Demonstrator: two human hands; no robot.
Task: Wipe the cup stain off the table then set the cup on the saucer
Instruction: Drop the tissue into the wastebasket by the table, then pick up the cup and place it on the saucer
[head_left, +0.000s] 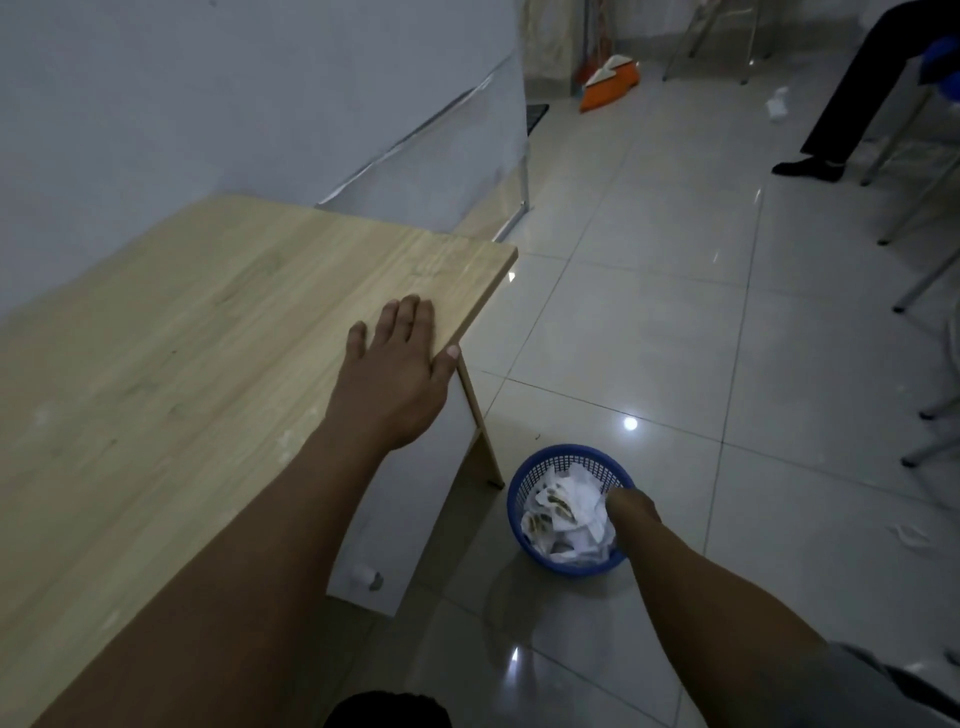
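Observation:
My left hand (397, 364) lies flat, fingers spread, on the right end of the light wooden table (182, 338), with the thumb over the table's edge. My right hand (631, 512) reaches down into a blue mesh wastebasket (524, 499) on the floor, at the crumpled, stained white tissues (566, 506) inside. The fingers are hidden among the tissues, so I cannot tell whether they hold one. No cup, saucer or stain shows in this view.
The basket stands on glossy grey tiles just right of the table leg (480, 421). A wall runs behind the table. Far off are an orange broom and dustpan (610, 78), metal chair legs (919, 280), and a seated person's leg and shoe (810, 166).

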